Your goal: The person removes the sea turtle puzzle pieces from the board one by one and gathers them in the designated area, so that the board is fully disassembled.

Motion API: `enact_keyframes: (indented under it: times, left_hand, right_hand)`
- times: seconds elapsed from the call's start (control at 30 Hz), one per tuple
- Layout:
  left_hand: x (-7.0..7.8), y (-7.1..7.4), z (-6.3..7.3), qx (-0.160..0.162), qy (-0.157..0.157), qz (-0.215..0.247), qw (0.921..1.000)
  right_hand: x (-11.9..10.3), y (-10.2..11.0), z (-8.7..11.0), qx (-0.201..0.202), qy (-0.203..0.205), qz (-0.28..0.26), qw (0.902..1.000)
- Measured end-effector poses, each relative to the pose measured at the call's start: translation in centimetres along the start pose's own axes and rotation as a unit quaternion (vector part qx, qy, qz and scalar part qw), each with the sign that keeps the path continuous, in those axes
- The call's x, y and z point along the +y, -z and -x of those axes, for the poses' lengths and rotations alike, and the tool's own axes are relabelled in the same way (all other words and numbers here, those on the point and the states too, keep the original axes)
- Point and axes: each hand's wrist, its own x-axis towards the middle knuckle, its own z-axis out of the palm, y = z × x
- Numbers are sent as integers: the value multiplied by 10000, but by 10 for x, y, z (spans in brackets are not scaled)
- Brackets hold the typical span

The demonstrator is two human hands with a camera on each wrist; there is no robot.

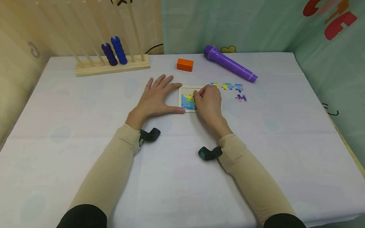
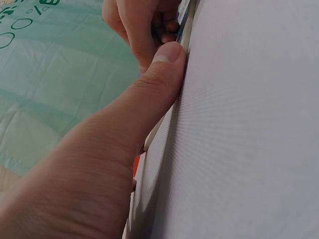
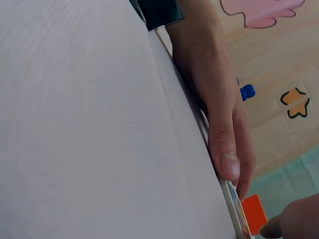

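Observation:
My left hand (image 1: 156, 97) lies spread with straight fingers, its thumb and index finger touching the left corners of a small framed jigsaw puzzle (image 1: 179, 98). Yellow and blue pieces (image 1: 186, 106) fill the part of the frame that shows. Over the frame's right side, my right hand (image 1: 209, 103) has curled fingers, thumb and index fingertips pinched together at a puzzle piece mostly hidden by the hand. In the left wrist view, the left thumb (image 2: 162, 64) presses the frame's edge beside the right hand's curled fingers. Several loose puzzle pieces (image 1: 239, 87) lie just right of the right hand.
Behind the puzzle sits an orange block (image 1: 185, 64), with a purple toy microphone (image 1: 229, 63) to its right. A wooden peg rack (image 1: 112, 69) bearing blue counters (image 1: 119, 50) stands at the back left. Curtains hang along the table's far side.

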Motion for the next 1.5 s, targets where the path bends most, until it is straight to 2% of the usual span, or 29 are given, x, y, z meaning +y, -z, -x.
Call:
enact_keyframes:
  times: [0.17,0.37,0.67,0.87,1.2,1.5]
  left_hand:
    - [0,1,0,2,7,3,10000]
    - [0,0,-1,-11,-5,-36,10000]
    - [2,0,-3,-62,-26,-16,10000]
    - [3,2,-3,-46,-30,-40,10000]
    - [3,2,-2,-103,14,-67,9999]
    - [2,2,0,-65,6,-23,10000]
  right_hand:
    - [1,1,-2,17,71,-182,9998]
    - [3,5,0,-134,-65,-383,9992]
    - [4,10,4,70,-25,-820,9966]
    - [5,6,4,142,146,-1141,9933]
    - [12,-2,4,474,750,-1235,9884]
    - [18,-9,5,749,841,-1473,9827]
